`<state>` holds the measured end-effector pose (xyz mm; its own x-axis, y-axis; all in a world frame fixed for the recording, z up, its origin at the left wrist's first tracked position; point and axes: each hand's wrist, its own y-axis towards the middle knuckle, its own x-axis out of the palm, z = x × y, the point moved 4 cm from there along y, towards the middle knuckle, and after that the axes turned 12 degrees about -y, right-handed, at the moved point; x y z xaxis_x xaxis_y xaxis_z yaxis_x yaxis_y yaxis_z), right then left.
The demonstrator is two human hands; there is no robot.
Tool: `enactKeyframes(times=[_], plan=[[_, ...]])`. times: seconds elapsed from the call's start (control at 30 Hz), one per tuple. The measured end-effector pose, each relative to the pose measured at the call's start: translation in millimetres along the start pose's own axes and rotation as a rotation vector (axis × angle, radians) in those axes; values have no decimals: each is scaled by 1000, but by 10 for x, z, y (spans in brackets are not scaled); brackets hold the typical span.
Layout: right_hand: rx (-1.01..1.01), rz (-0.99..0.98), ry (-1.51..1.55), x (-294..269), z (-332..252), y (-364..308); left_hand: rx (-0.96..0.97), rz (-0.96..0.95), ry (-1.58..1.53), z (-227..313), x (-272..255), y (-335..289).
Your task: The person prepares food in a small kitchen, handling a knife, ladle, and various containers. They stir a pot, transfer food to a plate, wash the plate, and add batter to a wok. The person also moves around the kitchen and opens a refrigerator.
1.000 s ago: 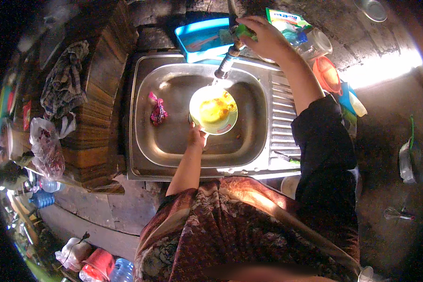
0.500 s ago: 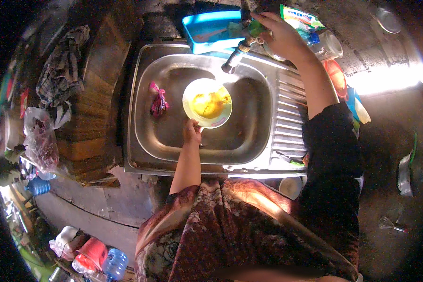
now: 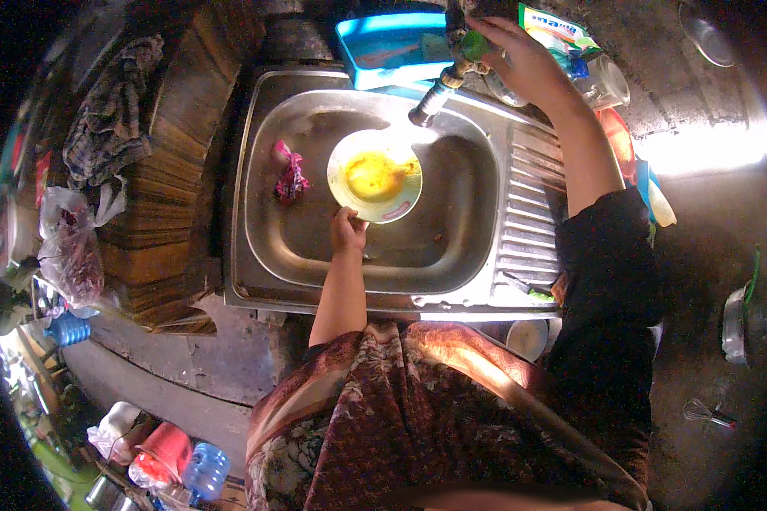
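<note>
My left hand (image 3: 348,231) grips the near rim of a pale bowl (image 3: 348,197), thumb and fingers closed on its edge. Yellow residue or liquid (image 3: 375,175) lies in the bowl, which I hold over the steel sink (image 3: 315,268) just below and left of the tap spout (image 3: 424,112). At the back, my right hand (image 3: 528,64) is at the green tap handle (image 3: 475,45), its fingers reaching over the top and the thumb below. Whether water runs from the spout is lost in the glare. A crumpled pink sachet (image 3: 291,175) lies in the basin's left side.
Behind the sink stands a blue plastic tub (image 3: 366,77). A detergent pouch (image 3: 558,34) and a clear jar (image 3: 609,81) are past my right forearm. Ridged drainboard (image 3: 533,213) lies to the right, wooden boards (image 3: 158,247) to the left. A whisk (image 3: 709,414) is at far right.
The fingers of my right hand have straightened somewhat over the tap handle. The bowl stays in my left hand, with the yellow in it spread differently. The view has shifted slightly.
</note>
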<state>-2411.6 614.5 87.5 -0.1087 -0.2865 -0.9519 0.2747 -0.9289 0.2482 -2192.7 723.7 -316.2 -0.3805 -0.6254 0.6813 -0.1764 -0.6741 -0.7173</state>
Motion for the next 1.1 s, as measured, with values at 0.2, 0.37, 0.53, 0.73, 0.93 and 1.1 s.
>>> enactKeyframes(times=[0.2,0.37,0.53,0.73,0.93,1.1], plan=[[0,12,60,-51,-76,-30,-35,-34,-19,-51,38,-16],[35,66,15,-72,-173,-34,-19,-144,-14,-108,-15,107],[301,-56,226,0,-121,-122,-114,-143,18,-134,37,64],[813,-56,616,345,-448,-930,-236,-351,56,-122,231,27],[513,8,585,860,-1577,-2793,-106,-203,273,14,117,202],[1024,-204,660,578,-2547,-5019,-238,-669,353,-89,480,-536]])
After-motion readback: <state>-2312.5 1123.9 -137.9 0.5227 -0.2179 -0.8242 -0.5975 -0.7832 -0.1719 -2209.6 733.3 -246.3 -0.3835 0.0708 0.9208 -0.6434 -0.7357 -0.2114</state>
